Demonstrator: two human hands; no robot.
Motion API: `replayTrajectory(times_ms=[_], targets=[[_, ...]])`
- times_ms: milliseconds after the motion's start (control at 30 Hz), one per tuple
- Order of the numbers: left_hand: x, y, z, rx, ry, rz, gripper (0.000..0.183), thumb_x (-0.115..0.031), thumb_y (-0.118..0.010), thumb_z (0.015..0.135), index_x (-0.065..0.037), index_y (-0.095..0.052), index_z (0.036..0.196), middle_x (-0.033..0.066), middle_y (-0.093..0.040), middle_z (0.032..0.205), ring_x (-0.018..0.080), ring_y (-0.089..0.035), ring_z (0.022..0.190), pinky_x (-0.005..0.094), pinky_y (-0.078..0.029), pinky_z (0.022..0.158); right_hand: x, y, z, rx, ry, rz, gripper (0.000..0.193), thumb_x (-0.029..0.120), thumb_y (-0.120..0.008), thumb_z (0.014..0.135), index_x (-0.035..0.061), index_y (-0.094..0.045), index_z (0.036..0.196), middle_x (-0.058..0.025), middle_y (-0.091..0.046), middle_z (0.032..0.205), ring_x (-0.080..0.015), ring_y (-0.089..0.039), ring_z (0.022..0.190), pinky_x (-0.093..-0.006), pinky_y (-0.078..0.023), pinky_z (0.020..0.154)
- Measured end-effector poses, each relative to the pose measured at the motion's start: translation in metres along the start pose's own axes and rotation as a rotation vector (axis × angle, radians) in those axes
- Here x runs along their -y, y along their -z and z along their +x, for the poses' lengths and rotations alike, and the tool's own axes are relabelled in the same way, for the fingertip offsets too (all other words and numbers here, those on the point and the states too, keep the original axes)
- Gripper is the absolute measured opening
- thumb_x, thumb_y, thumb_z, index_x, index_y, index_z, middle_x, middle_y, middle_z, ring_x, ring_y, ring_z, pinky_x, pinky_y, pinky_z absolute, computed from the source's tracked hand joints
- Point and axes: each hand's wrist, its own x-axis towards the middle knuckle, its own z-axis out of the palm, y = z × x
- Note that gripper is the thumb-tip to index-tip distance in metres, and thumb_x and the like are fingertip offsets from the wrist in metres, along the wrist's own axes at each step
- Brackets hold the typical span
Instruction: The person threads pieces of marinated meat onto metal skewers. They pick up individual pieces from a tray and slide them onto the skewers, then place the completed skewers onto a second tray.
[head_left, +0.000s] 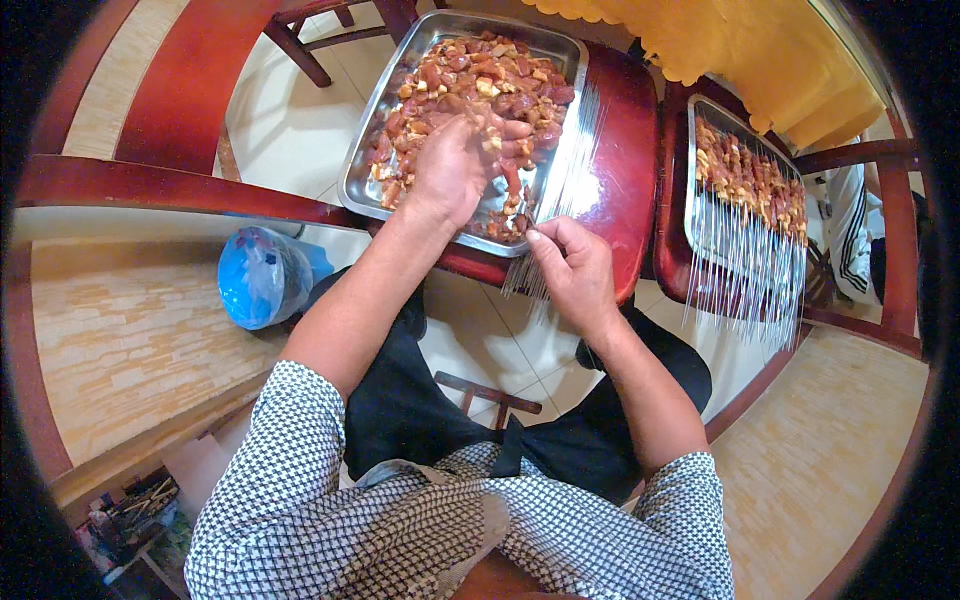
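Note:
A steel tray of diced marinated meat lies ahead of me on a red wooden seat. My left hand is over the meat, its fingers curled round a few pieces. At the tray's near right corner, my right hand pinches the end of a thin metal skewer between thumb and forefinger. Pieces of meat hang between the two hands, apparently on that skewer, though most of its length is hard to see. Bare metal skewers lie in a bundle along the tray's right side.
On another red seat to the right, a second tray holds rows of loaded meat skewers, bare ends overhanging toward me. A blue bin with a clear liner stands at left. Yellow cloth hangs at the far right.

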Motion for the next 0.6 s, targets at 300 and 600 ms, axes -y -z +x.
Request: replayTrajectory(times_ms=[300, 600], targets=[[0.014, -0.007, -0.001, -0.031, -0.035, 0.096, 0.029, -0.02, -0.029, 0.095, -0.002, -0.052, 0.099, 0.0182, -0.062, 0.097, 0.0275, -0.063, 0.089, 0.0337, -0.054, 0.071, 0.002, -0.003, 0.004, -0.078, 0.104, -0.167, 0.011, 0.011, -0.061, 0.082, 0.0009, -0.06, 0.078, -0.0147, -0.06, 0.067, -0.0279, -0.06, 0.06, -0.036, -0.046, 0.055], [0.008, -0.006, 0.0, -0.072, -0.048, 0.071, 0.024, -0.019, -0.037, 0.095, -0.003, -0.054, 0.1, 0.015, -0.063, 0.092, 0.017, -0.061, 0.073, 0.0265, -0.053, 0.066, 0.0, 0.001, 0.008, -0.021, -0.014, -0.031, 0.014, 0.014, -0.059, 0.085, 0.0008, -0.062, 0.082, -0.0127, -0.06, 0.065, -0.0206, -0.06, 0.06, -0.0326, -0.046, 0.055]])
